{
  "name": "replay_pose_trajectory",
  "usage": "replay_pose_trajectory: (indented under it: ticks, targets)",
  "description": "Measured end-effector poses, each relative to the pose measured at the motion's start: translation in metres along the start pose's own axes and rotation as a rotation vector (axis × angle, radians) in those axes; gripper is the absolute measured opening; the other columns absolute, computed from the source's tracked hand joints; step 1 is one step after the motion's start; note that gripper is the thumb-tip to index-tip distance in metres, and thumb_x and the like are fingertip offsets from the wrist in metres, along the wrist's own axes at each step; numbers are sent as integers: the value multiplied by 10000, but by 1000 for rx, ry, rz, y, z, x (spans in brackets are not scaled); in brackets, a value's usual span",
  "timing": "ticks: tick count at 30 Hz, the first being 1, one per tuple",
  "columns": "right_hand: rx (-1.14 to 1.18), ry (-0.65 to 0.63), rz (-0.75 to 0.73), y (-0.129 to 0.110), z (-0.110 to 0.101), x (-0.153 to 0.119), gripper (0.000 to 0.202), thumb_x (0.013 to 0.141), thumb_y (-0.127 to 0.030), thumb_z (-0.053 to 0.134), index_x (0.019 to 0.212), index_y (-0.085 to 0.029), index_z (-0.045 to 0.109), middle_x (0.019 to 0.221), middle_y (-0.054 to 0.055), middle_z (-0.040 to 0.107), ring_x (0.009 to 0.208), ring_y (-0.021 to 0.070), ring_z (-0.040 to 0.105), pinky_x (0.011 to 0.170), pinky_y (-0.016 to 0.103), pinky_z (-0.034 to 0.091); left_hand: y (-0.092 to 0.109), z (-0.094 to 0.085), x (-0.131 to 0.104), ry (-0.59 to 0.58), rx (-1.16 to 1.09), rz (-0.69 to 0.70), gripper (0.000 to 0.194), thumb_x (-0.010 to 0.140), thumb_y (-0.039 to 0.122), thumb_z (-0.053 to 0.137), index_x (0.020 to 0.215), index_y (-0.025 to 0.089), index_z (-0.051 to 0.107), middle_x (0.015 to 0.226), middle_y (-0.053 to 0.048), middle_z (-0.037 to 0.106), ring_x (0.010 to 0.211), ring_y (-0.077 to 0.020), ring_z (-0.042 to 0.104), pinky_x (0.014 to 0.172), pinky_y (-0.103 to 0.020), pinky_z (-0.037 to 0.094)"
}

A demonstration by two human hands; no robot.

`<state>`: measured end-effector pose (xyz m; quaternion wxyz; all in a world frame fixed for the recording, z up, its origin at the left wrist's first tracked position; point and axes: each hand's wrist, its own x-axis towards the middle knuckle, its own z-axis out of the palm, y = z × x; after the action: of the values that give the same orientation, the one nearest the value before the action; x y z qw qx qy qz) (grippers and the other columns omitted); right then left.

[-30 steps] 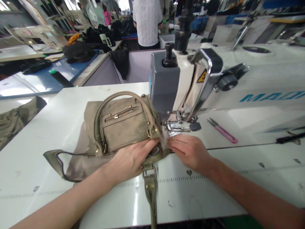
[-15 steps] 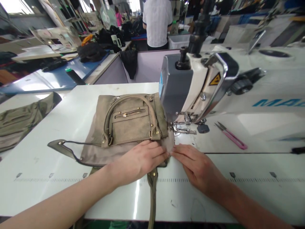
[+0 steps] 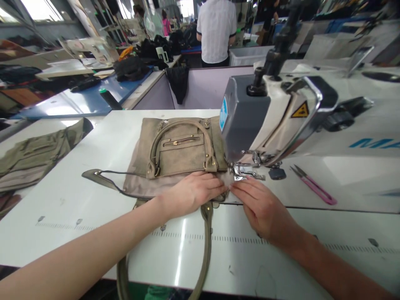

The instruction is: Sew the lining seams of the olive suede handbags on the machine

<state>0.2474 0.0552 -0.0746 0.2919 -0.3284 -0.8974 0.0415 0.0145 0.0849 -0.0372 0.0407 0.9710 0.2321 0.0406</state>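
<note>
An olive-brown handbag (image 3: 184, 157) lies under the sewing machine's head, its right edge at the presser foot (image 3: 245, 171). Its curved handle and a short zipper face up, and pale lining (image 3: 140, 186) spreads out below the bag's open zipper. My left hand (image 3: 201, 189) rests on the lining, palm down, with its fingers laid flat near the edge. Just below the presser foot, my right hand (image 3: 256, 202) pinches the lining's edge between thumb and fingers; the thumb is partly hidden. A second handle (image 3: 206, 246) hangs over the table's front edge.
The sewing machine (image 3: 246, 116) fills the right side. Pink-handled thread snips (image 3: 315, 185) lie right of the needle area. Another olive bag piece (image 3: 40, 154) lies at left. Beyond the table stand a purple partition (image 3: 206, 89) and a person in a white shirt (image 3: 217, 31).
The bag and both hands have shifted away from me, toward the back of the table. More of the lower handle now shows at the front edge. The camera view has turned slightly left.
</note>
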Motion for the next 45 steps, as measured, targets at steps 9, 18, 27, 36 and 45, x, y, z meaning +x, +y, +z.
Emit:
replay_pose_trajectory:
  ticks: [9, 18, 27, 36, 45]
  targets:
    - [-26, -34, 73, -1, 2, -1, 405, 888, -39, 377, 1238, 28, 569, 1221, 221, 589, 1197, 320, 488, 1054, 558, 428, -32, 12, 16, 99, -44, -77, 350, 983, 169, 381, 1289, 140, 547, 1208, -99, 622, 1086, -226, 579, 945, -367, 467]
    - [-2, 11, 67, 1, 0, -8, 374, 885, -14, 400, 1211, -44, 581, 1184, 175, 604, 1136, 289, 516, 1002, 519, 465, -22, 3, 4, 156, 112, -164, 381, 986, 145, 373, 1361, 145, 445, 1343, -109, 542, 1256, -217, 481, 1050, -375, 369]
    - [-18, -55, 193, -50, 8, 9, 457, 955, -232, 411, 1401, -132, 427, 993, 118, 617, 861, 266, 576, 761, 456, 505, -18, -26, -136, -47, 170, -751, 299, 991, 389, 339, 967, 162, 532, 882, -87, 621, 845, -260, 602, 739, -379, 466]
    - [69, -181, 18, -72, 53, 116, 471, 762, 37, 465, 1132, -170, 670, 1149, 124, 645, 984, 277, 596, 848, 451, 501, 73, -49, -168, 4, -467, -890, 276, 995, 337, 306, 818, 209, 475, 676, 3, 590, 617, -160, 617, 579, -250, 455]
    - [354, 92, 169, -62, 17, 120, 335, 889, -108, 422, 1083, -204, 677, 1065, 50, 691, 978, 213, 651, 857, 364, 542, -42, -72, -139, 30, -462, -564, 319, 980, 317, 392, 1262, 183, 460, 1166, -81, 634, 1105, -200, 588, 1022, -397, 408]
